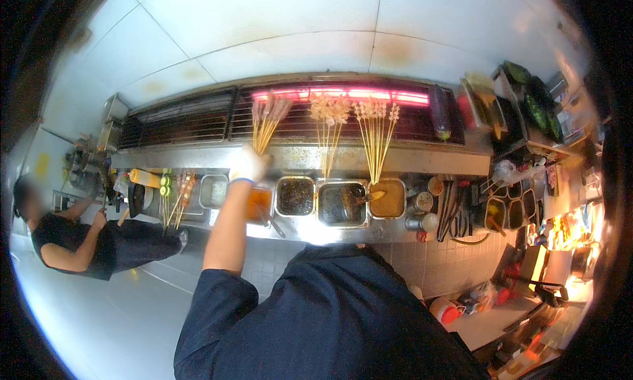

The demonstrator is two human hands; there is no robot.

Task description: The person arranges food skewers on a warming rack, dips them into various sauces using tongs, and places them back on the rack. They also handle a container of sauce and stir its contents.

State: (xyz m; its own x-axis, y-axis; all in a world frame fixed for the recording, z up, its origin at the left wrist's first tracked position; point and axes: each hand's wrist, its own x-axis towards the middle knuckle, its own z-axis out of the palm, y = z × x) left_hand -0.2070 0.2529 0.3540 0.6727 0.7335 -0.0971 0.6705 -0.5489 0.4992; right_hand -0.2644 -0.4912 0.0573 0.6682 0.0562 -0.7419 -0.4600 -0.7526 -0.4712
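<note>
My left hand (247,163), in a pale glove, reaches over the steel front edge of a grill (178,125). It grips the lower ends of a bundle of bamboo skewers (269,120) whose dark, greyish food lies over the rack near the glowing pink-red heating element (341,94). To the right lie a bunch of skewers with pale, frilly pieces (329,110) and a bunch with small light balls or chunks (377,115). A whole eggplant (440,114) rests at the grill's right end. My right hand is out of view.
Below the grill stand pans of orange sauce (258,204), dark seasoning (295,196), dark liquid with a brush (341,204) and brown powder (387,207). Shaker jars (424,202) and tongs (447,209) sit rightward. At left, another person (74,241) stands near more skewers (180,197).
</note>
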